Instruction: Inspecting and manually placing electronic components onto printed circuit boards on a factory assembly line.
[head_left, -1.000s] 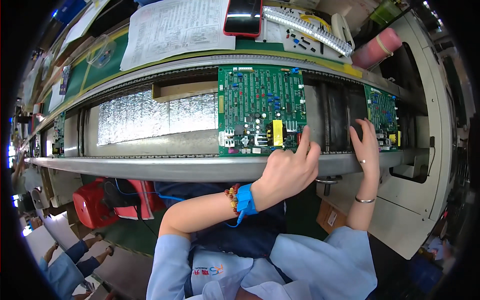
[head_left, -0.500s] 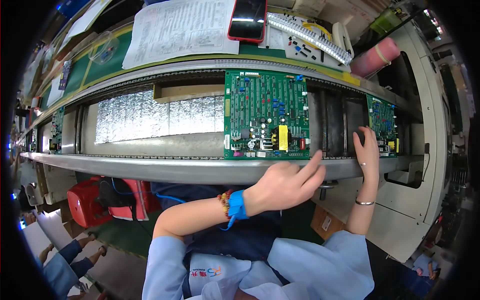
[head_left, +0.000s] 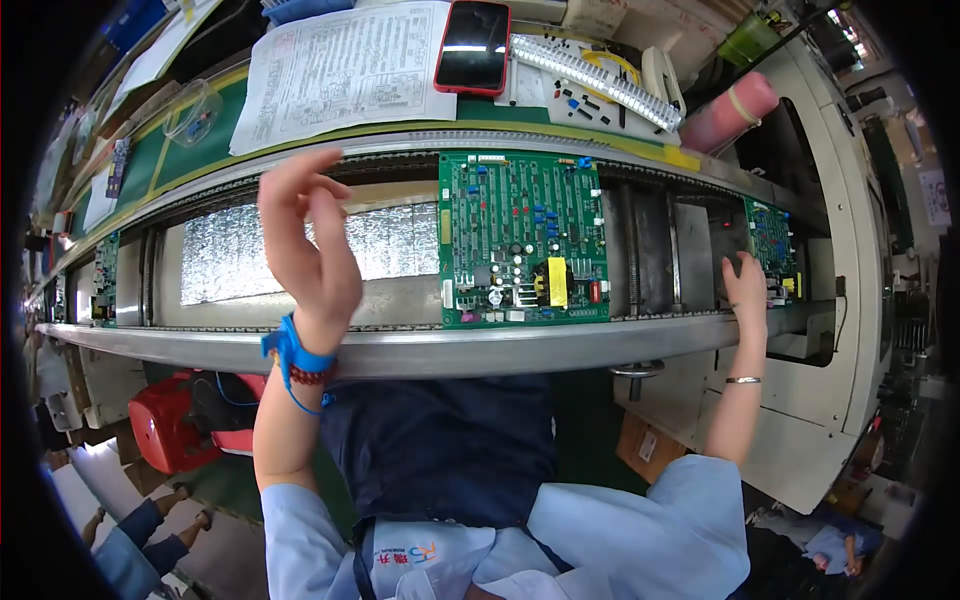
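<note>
A large green circuit board (head_left: 520, 235), carrying a yellow transformer and many small parts, lies across the conveyor rails in the middle. Left of it, my left hand (head_left: 310, 235) is raised over the conveyor, fingers bent and apart, nothing visible in them; a blue strap and beads circle its wrist. My right hand (head_left: 746, 287), with a metal bangle below it, reaches over the near rail to the left edge of a second circuit board (head_left: 770, 240) at the right. Its fingers are curled but apart at that edge; whether they press on it is hard to tell.
Beyond the far rail lie printed sheets (head_left: 345, 70), a red-edged phone (head_left: 473, 48), a clear component tube (head_left: 600, 82) and a pink roll (head_left: 730, 112). The near metal rail (head_left: 480, 350) runs before me. A beige machine (head_left: 800, 400) encloses the conveyor's right end. Another board (head_left: 106, 278) sits far left.
My left hand has swung left and up from the middle board's front right corner. My right hand and the right-hand board have shifted slightly right; the view has moved a little.
</note>
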